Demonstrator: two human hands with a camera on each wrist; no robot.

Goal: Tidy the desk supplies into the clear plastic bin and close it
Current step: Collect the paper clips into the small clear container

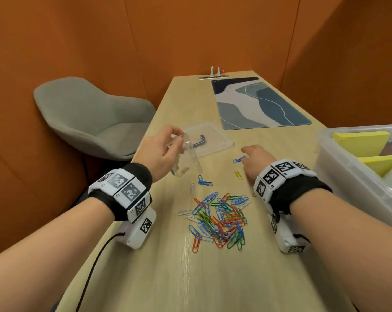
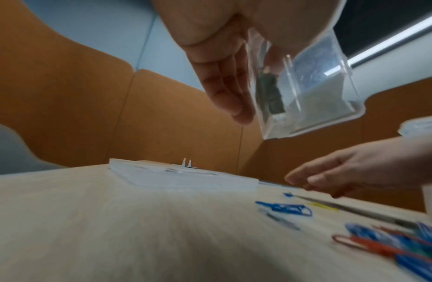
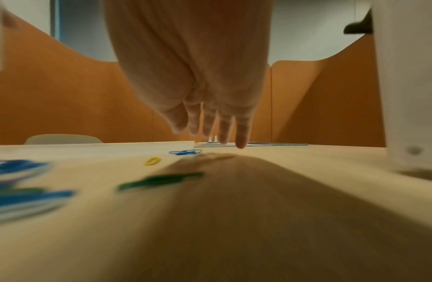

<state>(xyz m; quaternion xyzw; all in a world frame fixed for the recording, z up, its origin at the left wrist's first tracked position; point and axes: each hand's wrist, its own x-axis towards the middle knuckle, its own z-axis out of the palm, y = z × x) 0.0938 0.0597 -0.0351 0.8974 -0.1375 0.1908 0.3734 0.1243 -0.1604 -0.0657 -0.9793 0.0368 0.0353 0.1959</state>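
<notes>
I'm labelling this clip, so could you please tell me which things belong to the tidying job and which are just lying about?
Part of the job:
- paper clips
- small clear box, held by the left hand
- right hand, reaching near a blue clip
- big plastic bin
- yellow notepads
- clear lid

Just lying about:
- desk mat
- grey chair

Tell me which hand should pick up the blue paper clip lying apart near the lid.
Right. The right hand hovers open beside the blue paper clip; the left hand already grips the small clear plastic box.

Clear bin [image 1: 357, 176] cut off at right edge; paperclips [image 3: 24, 198] blurred in wrist views
</notes>
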